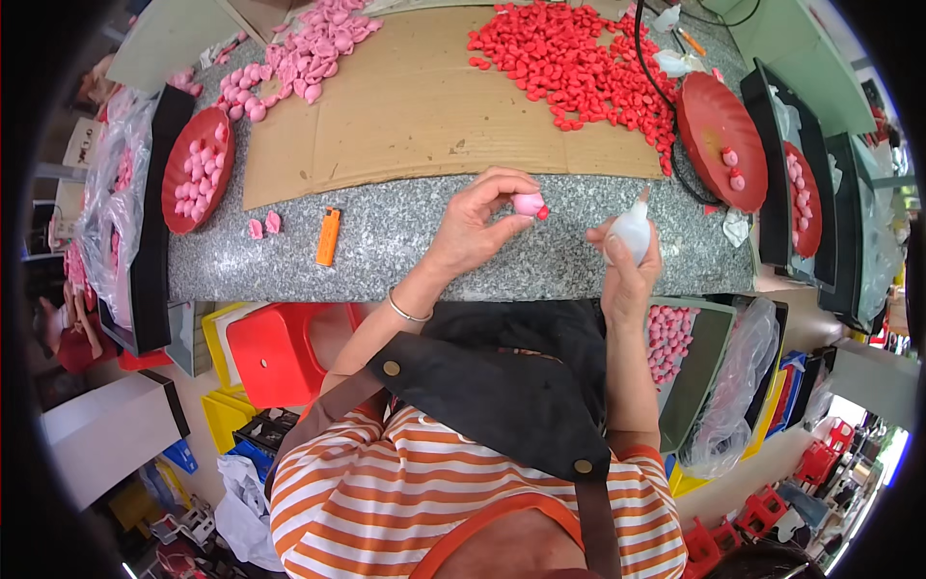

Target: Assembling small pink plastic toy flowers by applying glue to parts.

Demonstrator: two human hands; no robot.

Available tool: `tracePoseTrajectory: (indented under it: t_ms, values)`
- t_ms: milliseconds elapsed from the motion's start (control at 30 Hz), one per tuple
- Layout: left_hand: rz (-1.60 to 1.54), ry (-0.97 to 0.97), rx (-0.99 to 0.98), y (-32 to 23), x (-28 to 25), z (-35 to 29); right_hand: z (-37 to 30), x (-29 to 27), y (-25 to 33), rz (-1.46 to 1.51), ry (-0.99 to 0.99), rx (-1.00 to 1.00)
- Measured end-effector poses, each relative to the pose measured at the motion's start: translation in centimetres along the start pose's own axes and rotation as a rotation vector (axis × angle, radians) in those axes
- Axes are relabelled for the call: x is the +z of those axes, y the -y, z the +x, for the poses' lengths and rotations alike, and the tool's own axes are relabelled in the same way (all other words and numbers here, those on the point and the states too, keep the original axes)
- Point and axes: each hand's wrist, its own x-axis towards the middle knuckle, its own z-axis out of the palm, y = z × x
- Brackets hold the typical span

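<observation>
- Pink ball [526, 203] with a red bit [542, 211] on its right end. Which hand has it?
- Left hand [475, 222]. Thumb and fingertips clamped on the ball, over the middle of the speckled stone table [405, 280], just nearer than the cardboard [415, 106].
- Red bit touching the ball?
- Looks so. Fingers hide part of the ball, so can't tell its full shape.
- Right hand [632, 261]?
- Wrapped around a white squeeze bottle [633, 230]. Thumb on the near side, nozzle aimed at the far side, tip apart from the ball.
- Stock on the cardboard?
- Two heaps. Pink heap [323, 48] at far left, partly off the board. Red heap [598, 68] at far right, trailing nearer along the right edge.
- Bowls?
- Red scalloped one at left, call it the left bowl [179, 154], with many pink balls inside. Matching right bowl [709, 125], tilted in view, two pink-and-red pieces [730, 156] in its near part. Farther right, a smaller bowl [814, 217] in a black tray, pink pieces in it too.
- Loose stuff on the stone?
- Orange lighter [328, 236], left of the left hand. Two small pink scraps [273, 222] left of that, side by side. Crumpled tissue [736, 228] at right, just nearer than the right bowl. Black cable [641, 48] runs past the red heap's right side.
</observation>
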Motion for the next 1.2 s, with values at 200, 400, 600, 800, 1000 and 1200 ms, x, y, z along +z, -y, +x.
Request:
tracePoseTrajectory:
  t_ms: [200,400,600,800,1000,1200]
  values:
    - [0.246,-0.157,0.167,-0.9,0.7,0.0,0.2,2.1,-0.3,0.064,0.010,-0.011]
    - [0.584,-0.154,0.328,-2.5,0.7,0.2,0.4,3.2,-0.6,0.104,0.045,0.041]
    - [0.615,-0.135,0.324,-2.8,0.6,0.2,0.0,3.0,-1.1,0.167,0.055,0.102]
    - [0.719,-0.138,0.404,-2.4,0.4,0.2,-0.1,2.7,-1.4,0.145,0.042,0.105]
    - [0.754,-0.108,0.433,-2.1,0.2,0.1,-0.2,3.1,-0.7,0.151,0.025,0.082]
    - [-0.316,-0.093,-0.095,-0.3,-0.2,-0.7,-1.1,0.9,1.7,-0.199,0.007,-0.163]
